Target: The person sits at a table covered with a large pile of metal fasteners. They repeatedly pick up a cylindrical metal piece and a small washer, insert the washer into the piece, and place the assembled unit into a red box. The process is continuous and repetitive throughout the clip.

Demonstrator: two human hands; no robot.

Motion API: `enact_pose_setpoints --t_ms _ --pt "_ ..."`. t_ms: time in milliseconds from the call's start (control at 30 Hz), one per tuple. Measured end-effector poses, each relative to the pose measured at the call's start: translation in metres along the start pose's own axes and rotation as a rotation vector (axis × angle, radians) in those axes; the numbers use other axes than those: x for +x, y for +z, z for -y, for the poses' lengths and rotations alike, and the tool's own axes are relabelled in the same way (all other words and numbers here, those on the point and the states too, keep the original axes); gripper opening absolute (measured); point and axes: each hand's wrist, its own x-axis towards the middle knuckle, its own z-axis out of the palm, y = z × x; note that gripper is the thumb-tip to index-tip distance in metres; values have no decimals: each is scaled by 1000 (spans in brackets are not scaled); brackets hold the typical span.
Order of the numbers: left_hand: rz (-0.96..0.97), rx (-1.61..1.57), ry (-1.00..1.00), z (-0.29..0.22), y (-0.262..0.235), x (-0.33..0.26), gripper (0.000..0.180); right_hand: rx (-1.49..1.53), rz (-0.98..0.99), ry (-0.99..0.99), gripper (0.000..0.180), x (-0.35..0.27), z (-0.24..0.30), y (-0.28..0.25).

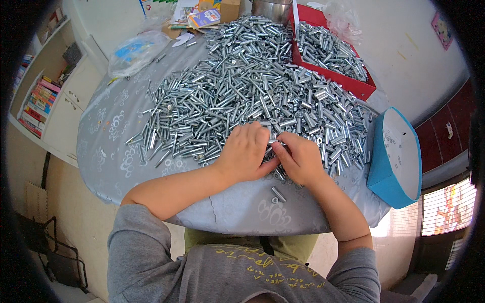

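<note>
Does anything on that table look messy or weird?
Two small metal pieces lie apart from the big heap, on the grey tablecloth near the edge closest to the person, so they look like strays. A thin wavy line also shows there, farther left; I can't tell whether it's a thread or crease.

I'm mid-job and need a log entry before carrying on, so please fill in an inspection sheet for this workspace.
Surface: grey patterned tablecloth, visible left of and in front of the pile.
Job's things: large pile of metal pieces; more in a red box; blue bin at right, ring-like shapes inside; loose tube near the front edge.
Clutter: plastic bag at far left; booklet and metal pot at the back.
Hands: left hand and right hand meet over the pile; right appears to pinch a small metal piece; left's grip is hidden.
Cables: nothing seen.
Surroundings: cabinet at left.
</note>
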Motion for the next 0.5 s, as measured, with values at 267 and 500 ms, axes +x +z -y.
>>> enact_pose_setpoints --t_ms 267,500 --pt "52 -15 -132 5 -5 0 49 20 -266 -25 10 7 -23 -11" --pt "-21 -64 -80 2 -3 0 55 -104 -279 -189 24 7 -10 -4"
